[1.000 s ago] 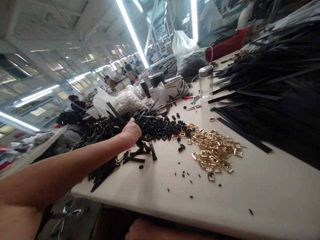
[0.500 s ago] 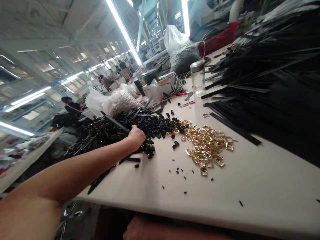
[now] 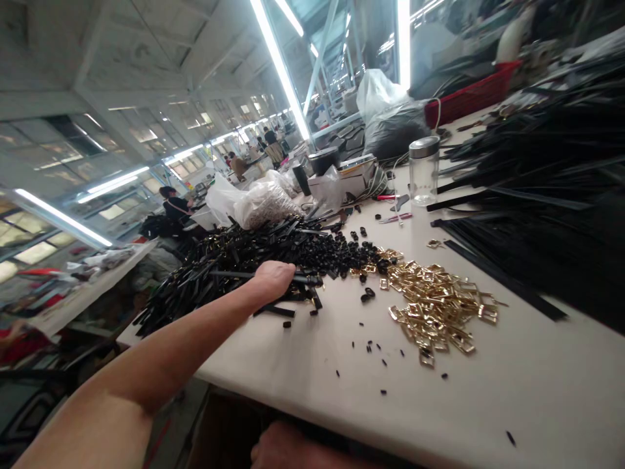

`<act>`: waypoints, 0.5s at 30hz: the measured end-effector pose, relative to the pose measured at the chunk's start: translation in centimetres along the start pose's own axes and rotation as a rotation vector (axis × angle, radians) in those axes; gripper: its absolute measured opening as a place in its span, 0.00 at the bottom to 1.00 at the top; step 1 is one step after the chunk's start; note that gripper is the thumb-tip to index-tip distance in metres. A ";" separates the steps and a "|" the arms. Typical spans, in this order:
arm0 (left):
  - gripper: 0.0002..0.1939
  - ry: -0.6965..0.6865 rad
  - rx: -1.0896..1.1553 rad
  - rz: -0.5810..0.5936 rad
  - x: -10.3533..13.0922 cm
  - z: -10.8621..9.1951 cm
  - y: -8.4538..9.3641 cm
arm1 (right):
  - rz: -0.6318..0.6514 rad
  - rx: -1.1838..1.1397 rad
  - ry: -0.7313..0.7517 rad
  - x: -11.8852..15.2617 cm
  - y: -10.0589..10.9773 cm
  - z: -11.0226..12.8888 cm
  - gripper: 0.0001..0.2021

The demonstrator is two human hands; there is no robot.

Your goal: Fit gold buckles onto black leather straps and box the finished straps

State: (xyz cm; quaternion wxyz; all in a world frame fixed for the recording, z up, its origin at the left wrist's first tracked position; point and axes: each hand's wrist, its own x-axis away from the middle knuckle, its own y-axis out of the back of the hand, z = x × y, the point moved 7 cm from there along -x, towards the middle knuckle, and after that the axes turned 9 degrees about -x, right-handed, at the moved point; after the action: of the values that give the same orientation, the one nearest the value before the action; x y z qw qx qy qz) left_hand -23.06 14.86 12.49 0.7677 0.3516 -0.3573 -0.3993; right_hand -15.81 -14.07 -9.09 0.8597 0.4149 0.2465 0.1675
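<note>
My left hand reaches out over the table, closed on a black strap. The strap lies nearly level, sticking out on both sides of the fist, with a small gold glint at its right end. Under and behind this hand spreads a heap of black straps. Small black loops are piled just to its right, and beyond them lies a pile of gold buckles. My right hand is low at the bottom edge, below the table's front edge. Its fingers are blurred and partly cut off.
Long black strips cover the table's right side. A lidded clear jar stands at the back, with pink-handled tweezers nearby. Farther back are plastic bags and a red basket. Tiny black bits dot the white table.
The strap in my left hand has swung from slanting up and left to nearly level. The camera has turned, so the whole scene sits farther right. My right hand stays low.
</note>
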 end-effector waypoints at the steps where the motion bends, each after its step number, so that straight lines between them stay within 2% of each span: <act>1: 0.08 0.030 0.034 -0.019 0.9 1.5 -0.1 | 0.040 0.004 -0.009 0.2 -0.5 0.2 0.10; 3: 0.08 0.107 0.221 -0.074 2.9 4.6 -1.2 | 0.091 0.022 -0.033 0.9 -0.9 0.4 0.09; 4: 0.08 0.157 0.419 -0.113 4.2 6.1 -2.2 | 0.088 0.031 -0.041 1.2 -0.6 0.5 0.09; 6: 0.10 0.264 1.005 -0.209 7.3 8.8 -5.2 | 0.064 0.030 -0.051 1.6 0.3 0.7 0.10; 8: 0.13 0.366 1.628 -0.327 11.0 10.3 -9.3 | 0.060 0.000 -0.058 1.9 1.1 0.8 0.09; 11: 0.13 0.497 2.201 -0.493 17.4 10.3 -15.2 | 0.075 -0.049 -0.069 2.0 1.8 1.0 0.10; 15: 0.09 0.671 2.549 -0.720 25.3 8.4 -21.9 | 0.068 -0.117 -0.130 2.0 2.0 1.1 0.21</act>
State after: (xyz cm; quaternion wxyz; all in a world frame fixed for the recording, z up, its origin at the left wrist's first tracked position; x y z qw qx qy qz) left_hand -27.18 -18.66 5.38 -0.1820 0.9609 -0.1622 0.1317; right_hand -13.71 -12.58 -7.42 0.8905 0.3822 0.1656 0.1833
